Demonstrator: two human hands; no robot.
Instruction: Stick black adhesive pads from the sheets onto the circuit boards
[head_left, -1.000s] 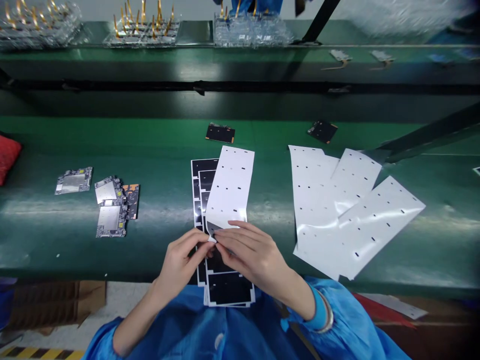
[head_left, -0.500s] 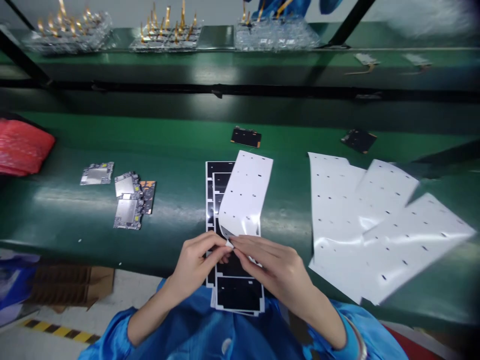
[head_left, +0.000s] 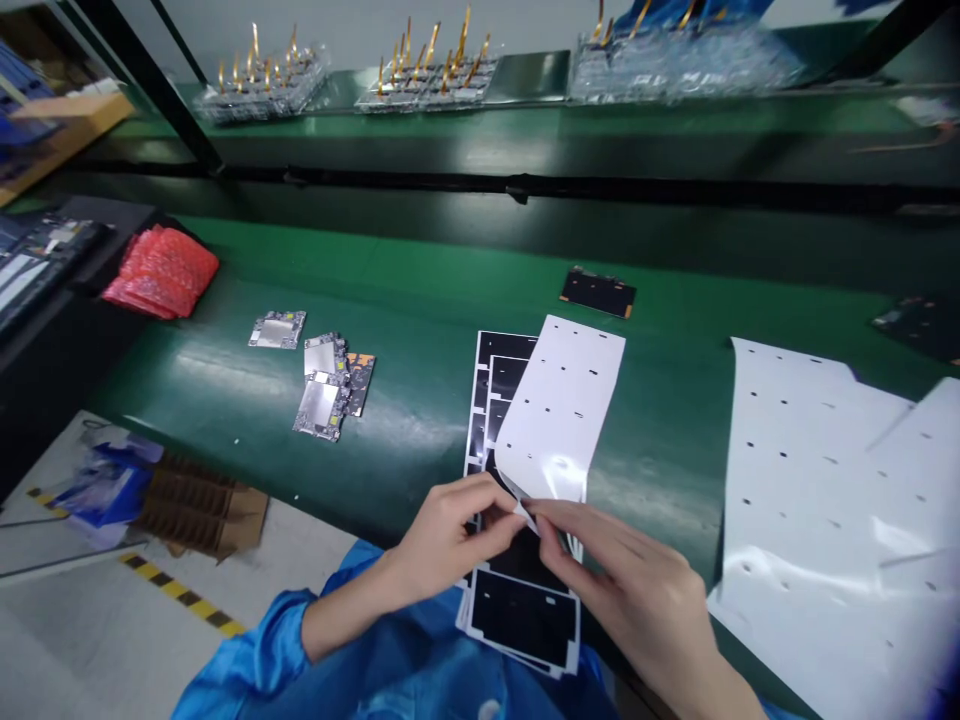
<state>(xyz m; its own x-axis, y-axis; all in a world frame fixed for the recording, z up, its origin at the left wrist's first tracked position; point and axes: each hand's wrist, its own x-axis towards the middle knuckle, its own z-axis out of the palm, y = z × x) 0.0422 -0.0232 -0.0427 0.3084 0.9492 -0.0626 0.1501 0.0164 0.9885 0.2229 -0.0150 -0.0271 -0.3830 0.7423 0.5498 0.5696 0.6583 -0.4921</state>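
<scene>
Over black sheets, left hand and right hand pinch white liner.

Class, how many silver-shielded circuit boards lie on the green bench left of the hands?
3. One silver-shielded board lies apart, furthest left; a second and a third lie close together to its right, beside a dark, orange-edged board. More could be hidden underneath.
</scene>
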